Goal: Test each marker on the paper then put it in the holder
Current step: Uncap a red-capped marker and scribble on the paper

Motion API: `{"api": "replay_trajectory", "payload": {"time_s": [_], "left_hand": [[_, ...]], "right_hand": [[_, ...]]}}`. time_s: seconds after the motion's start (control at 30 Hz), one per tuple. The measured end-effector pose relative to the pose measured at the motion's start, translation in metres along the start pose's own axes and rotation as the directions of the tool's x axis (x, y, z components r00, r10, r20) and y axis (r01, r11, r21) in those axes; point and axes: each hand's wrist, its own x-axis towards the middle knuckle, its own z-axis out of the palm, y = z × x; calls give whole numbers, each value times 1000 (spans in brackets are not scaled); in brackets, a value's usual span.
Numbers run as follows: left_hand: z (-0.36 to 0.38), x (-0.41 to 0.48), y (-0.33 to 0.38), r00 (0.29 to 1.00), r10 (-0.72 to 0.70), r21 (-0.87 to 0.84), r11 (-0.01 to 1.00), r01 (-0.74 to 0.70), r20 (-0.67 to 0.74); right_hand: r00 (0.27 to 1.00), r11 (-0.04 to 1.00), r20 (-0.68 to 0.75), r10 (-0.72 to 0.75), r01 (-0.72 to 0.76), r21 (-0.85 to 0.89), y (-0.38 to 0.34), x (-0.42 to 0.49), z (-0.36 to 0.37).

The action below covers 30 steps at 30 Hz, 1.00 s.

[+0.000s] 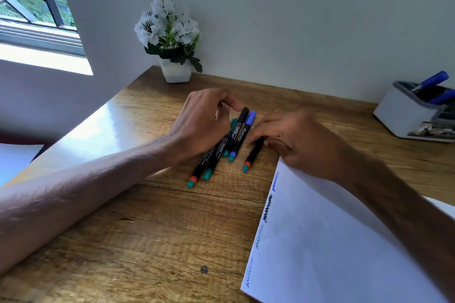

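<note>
The markers (236, 135) lie in a small bundle near the middle of the worktop (147, 229), a little toward its far edge, with their caps pointing to the wall. One lone marker (252, 155), with an orange ring and a teal end, lies just beside the bundle, between it and the far left corner of the paper (320, 241).

The left hand (202, 123) is arched over the bundle with its fingers (229, 99) curled. The fingertip comes down close to the black cap, but I cannot tell if it really holds a marker or only touches it. The right hand (295, 142) covers the upper part of the lone marker, and its fingers and thumb seem to pinch it there.

Such markers are light, thin and stiff, with smooth round plastic bodies. I expect them to roll easily on the polished wood and to slip when they are pressed from one side only. The best place to hold is the middle of the barrel, between thumb and two fingers. Holding the cap alone may pull it off.

The paper is soft and may slide under the tip, so the other hand should press it flat. Test lines (267, 206) already run along its left edge. The holder (403, 113) stands at the far right edge of the worktop, well apart, with blue markers inside.
</note>
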Motion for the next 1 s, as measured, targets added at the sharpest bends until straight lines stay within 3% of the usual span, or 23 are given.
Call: {"api": "replay_trajectory", "payload": {"time_s": [0.2, 0.33, 0.47, 0.63, 0.8, 1.0], "left_hand": [[-3, 1, 2, 999, 2, -42, 999, -4, -50], [-4, 0, 9, 991, 123, -56, 991, -126, -54], [-8, -5, 21, 960, 274, -60, 961, -271, 50], [-5, -11, 29, 928, 356, -43, 934, -354, 106], [-5, -4, 19, 912, 388, 16, 919, -394, 134], [-10, 2, 16, 898, 428, 79, 897, -436, 101]], "right_hand": [[1000, 999, 7, -17, 17, -32, -2, 0, -4], [995, 1000, -92, -27, 26, -11, -5, -1, -11], [944, 966, -290, 157, -85, 246, -11, -4, -17], [906, 847, -320, 277, -74, 526, -16, -9, -16], [883, 777, -338, 326, -47, 628, -7, -12, -17], [854, 849, -385, 349, -114, 516, 3, -19, -29]]}}
